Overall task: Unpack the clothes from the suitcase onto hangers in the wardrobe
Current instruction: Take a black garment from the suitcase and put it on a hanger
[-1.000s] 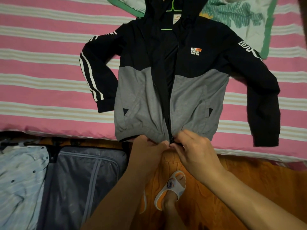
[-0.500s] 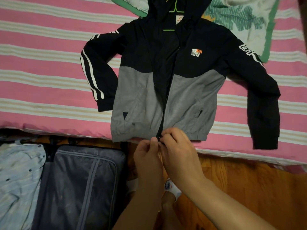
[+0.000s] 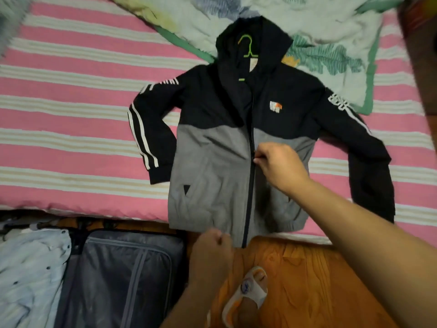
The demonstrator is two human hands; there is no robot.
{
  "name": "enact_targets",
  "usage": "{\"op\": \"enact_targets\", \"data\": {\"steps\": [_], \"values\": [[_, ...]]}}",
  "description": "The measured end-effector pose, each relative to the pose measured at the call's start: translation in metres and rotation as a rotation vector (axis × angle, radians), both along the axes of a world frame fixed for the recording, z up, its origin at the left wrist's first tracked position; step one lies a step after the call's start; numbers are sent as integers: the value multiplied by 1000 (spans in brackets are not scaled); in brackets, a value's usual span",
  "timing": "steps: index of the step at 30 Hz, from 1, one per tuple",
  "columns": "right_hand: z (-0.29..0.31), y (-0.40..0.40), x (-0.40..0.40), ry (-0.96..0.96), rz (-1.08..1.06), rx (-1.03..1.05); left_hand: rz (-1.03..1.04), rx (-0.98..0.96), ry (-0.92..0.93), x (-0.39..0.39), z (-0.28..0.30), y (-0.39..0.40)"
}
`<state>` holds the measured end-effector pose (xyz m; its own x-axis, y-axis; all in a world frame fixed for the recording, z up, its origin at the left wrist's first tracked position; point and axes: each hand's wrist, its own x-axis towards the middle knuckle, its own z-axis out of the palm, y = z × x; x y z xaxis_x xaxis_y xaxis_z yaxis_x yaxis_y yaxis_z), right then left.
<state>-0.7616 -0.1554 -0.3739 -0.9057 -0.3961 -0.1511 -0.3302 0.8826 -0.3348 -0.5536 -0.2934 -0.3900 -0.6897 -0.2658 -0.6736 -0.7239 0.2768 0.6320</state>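
Midway up jacket [image 3: 212,166] zipper, right hand [image 3: 279,166] pinching, left hand [image 3: 212,252] gripping hem

Both forearms are bare, no sleeves showing; one foot wears a white slide sandal [image 3: 248,295] with orange trim.

A pink striped bedsheet [image 3: 71,143], a leaf-print blanket [image 3: 331,43], a wooden floor [image 3: 307,280] and a sandal [image 3: 250,294].

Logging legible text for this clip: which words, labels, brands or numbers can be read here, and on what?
None can be read.
Chest badge on the jacket: blurred.
White print on each upper sleeve: blurred.
Neck label under the green hanger: blurred.
Sandal emblem: a picture, too small.
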Motion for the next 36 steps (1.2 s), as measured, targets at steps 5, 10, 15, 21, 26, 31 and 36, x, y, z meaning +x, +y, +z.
{"op": "enact_targets", "data": {"steps": [5,10,15,21,26,31,36], "values": [[23,-2,-13,-20,51,15,-284,-286,282,-109,21,6],[13,2,-48,-88,232,101,-528,-495,182,-178,-14,27],[-18,5,-203,85,29,106,-701,-456,-83,-172,-45,34],[-39,-5,-266,88,64,-73,-557,-657,-47,-277,-31,36],[-39,14,-275,85,290,-108,-538,-725,66,-363,-34,41],[-38,1,-339,162,348,87,-699,-650,-2,-364,-49,37],[-64,-35,-415,-8,335,342,-727,-671,-32,-388,-73,22]]}}
